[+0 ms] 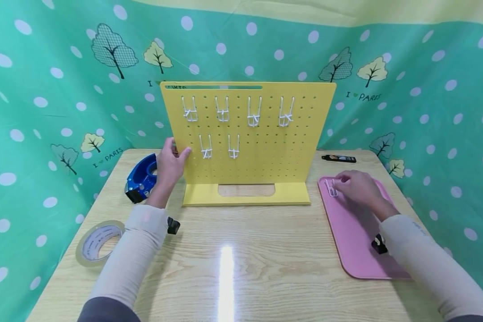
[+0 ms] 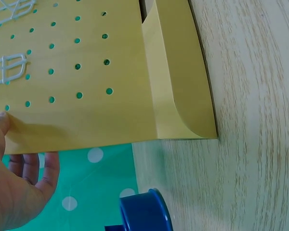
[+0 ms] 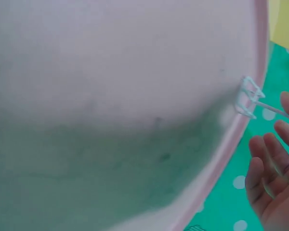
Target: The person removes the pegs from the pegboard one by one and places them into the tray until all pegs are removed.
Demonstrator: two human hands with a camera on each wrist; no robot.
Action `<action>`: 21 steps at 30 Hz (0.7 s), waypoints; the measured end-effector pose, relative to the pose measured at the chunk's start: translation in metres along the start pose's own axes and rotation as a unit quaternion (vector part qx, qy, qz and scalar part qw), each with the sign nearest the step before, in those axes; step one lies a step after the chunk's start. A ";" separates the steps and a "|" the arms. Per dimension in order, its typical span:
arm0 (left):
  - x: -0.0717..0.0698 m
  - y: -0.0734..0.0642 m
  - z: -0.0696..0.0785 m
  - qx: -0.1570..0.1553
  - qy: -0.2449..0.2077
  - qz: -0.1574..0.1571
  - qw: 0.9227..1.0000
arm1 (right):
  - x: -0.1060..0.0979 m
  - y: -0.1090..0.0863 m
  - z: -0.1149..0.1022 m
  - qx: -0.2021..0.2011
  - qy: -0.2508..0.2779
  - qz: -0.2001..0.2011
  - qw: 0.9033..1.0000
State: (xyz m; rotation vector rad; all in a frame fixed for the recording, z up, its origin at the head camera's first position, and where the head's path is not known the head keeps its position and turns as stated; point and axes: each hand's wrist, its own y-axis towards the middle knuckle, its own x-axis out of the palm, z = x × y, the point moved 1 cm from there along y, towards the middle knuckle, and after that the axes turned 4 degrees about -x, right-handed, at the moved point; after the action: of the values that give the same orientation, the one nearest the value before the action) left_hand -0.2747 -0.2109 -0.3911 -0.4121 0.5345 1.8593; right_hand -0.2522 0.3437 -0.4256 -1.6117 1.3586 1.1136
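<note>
A yellow pegboard (image 1: 249, 167) stands upright on its base, with several white wire hooks (image 1: 254, 120) hung on it in two rows. My left hand (image 1: 171, 164) grips the board's left edge, its thumb on the front and the other fingers behind, as the left wrist view also shows. Over the far left corner of a pink tray (image 1: 352, 241), my right hand (image 1: 358, 188) pinches one white wire hook (image 3: 248, 97) by its long prong between thumb and forefinger. Whether this hook touches the tray, I cannot tell.
Left of the board stands a blue tape dispenser (image 1: 142, 178), with a roll of clear tape (image 1: 89, 243) nearer the front. A black marker (image 1: 339, 158) lies behind the tray. A green dotted curtain (image 1: 241, 53) hangs close behind the table.
</note>
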 end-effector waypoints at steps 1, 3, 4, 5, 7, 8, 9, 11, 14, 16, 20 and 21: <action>0.000 -0.001 0.001 -0.002 -0.001 -0.001 1.000 | -0.002 -0.001 -0.002 -0.005 -0.007 0.011 1.000; 0.000 -0.001 0.001 -0.004 0.000 -0.002 1.000 | -0.007 -0.002 -0.008 -0.009 -0.012 0.033 0.999; 0.000 -0.001 0.002 -0.003 0.000 -0.002 1.000 | -0.009 -0.002 -0.012 -0.013 -0.014 0.046 0.999; 0.000 -0.001 0.002 -0.004 0.000 -0.002 1.000 | -0.011 -0.003 -0.016 -0.016 -0.014 0.058 0.998; 0.000 -0.001 0.002 -0.004 0.000 -0.002 1.000 | -0.014 -0.003 -0.027 -0.028 -0.018 0.087 0.996; 0.000 -0.001 0.002 -0.003 0.001 -0.001 1.000 | -0.014 -0.004 -0.032 -0.033 -0.014 0.099 0.994; 0.001 -0.001 0.002 -0.002 0.000 -0.002 1.000 | -0.014 -0.003 -0.038 -0.039 -0.010 0.113 0.993; 0.001 -0.001 0.003 -0.001 -0.001 -0.004 1.000 | -0.013 -0.002 -0.051 -0.064 -0.001 0.140 0.988; 0.000 -0.001 0.003 0.002 0.001 -0.003 1.000 | -0.009 0.004 -0.071 -0.115 0.017 0.183 0.976; -0.001 -0.002 0.003 0.002 0.002 -0.001 1.000 | -0.005 0.010 -0.086 -0.151 0.024 0.209 0.966; -0.001 -0.002 0.001 0.002 0.005 0.004 1.000 | 0.004 0.022 -0.117 -0.193 0.046 0.238 0.951; -0.001 -0.002 0.001 0.003 0.006 0.004 1.000 | 0.006 0.024 -0.124 -0.199 0.054 0.240 0.949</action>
State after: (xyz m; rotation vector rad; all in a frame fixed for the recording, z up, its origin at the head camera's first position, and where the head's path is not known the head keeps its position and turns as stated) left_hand -0.2730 -0.2105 -0.3899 -0.4187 0.5497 1.8628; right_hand -0.2564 0.2226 -0.3878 -1.6779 1.7415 1.6985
